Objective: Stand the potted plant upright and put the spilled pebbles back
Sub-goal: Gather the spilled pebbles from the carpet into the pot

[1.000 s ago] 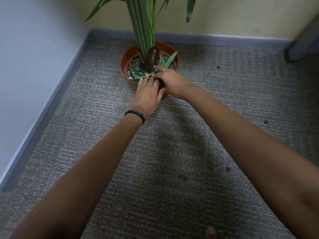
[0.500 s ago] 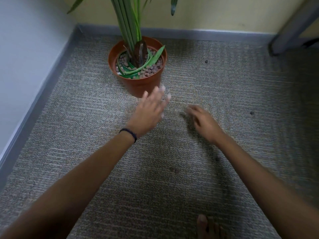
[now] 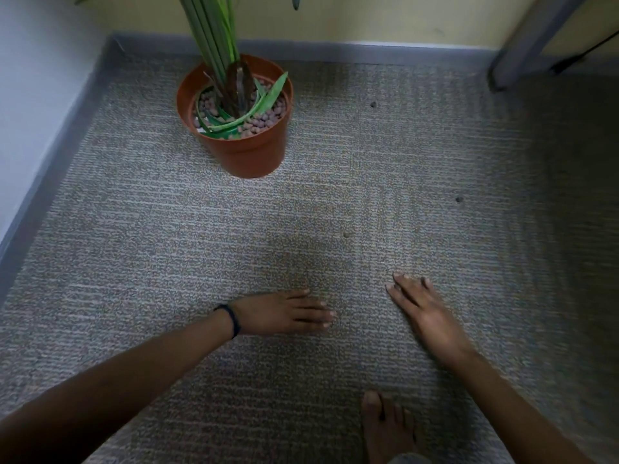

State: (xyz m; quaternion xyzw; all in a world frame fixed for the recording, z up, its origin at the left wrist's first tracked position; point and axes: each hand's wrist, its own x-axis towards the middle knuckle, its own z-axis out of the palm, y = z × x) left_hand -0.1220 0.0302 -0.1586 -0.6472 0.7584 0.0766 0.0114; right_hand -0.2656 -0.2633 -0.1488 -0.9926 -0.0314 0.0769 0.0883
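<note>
I see the potted plant [image 3: 239,128] standing upright on the carpet [image 3: 134,246], near the room's corner, its orange pot topped with pebbles [image 3: 264,120] around the green stems. Three small dark pebbles lie loose on the carpet: one [image 3: 373,104] to the right of the pot, one [image 3: 459,199] farther right and nearer me, one [image 3: 346,235] between the pot and my hands. My left hand [image 3: 281,313] lies flat and empty, fingers extended, well short of the pot. My right hand [image 3: 418,309] is spread open too, holding nothing, beside the left. A bare foot [image 3: 385,426] shows nearest me.
</note>
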